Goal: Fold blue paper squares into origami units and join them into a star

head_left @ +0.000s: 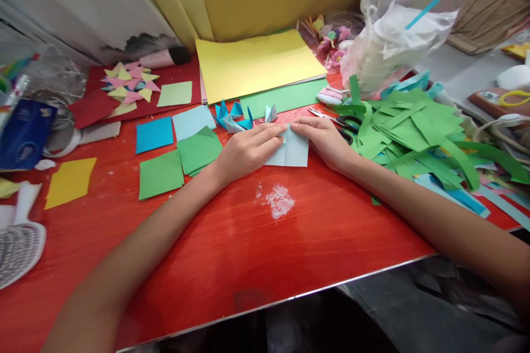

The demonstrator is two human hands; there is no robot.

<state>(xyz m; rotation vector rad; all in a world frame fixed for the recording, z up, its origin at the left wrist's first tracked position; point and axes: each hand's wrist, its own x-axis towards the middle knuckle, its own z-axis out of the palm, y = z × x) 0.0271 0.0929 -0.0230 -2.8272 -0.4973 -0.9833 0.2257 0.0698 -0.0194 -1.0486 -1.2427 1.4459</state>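
Observation:
A pale blue paper square (293,151) lies on the red table (232,242), partly folded. My left hand (246,150) presses on its left part, fingers together and curled over the paper's top edge. My right hand (323,138) presses on its right top corner, fingertips meeting those of the left hand. Just behind the hands sit several folded blue paper pieces (234,117). Scissors (337,119) lie right behind my right hand.
Green squares (199,150), a blue square (154,134) and a yellow square (70,181) lie at left. Large yellow sheets (256,63) sit at the back. A heap of green paper strips (418,132) and a plastic bag (393,33) fill the right. Dried glue smear (279,200) marks the table.

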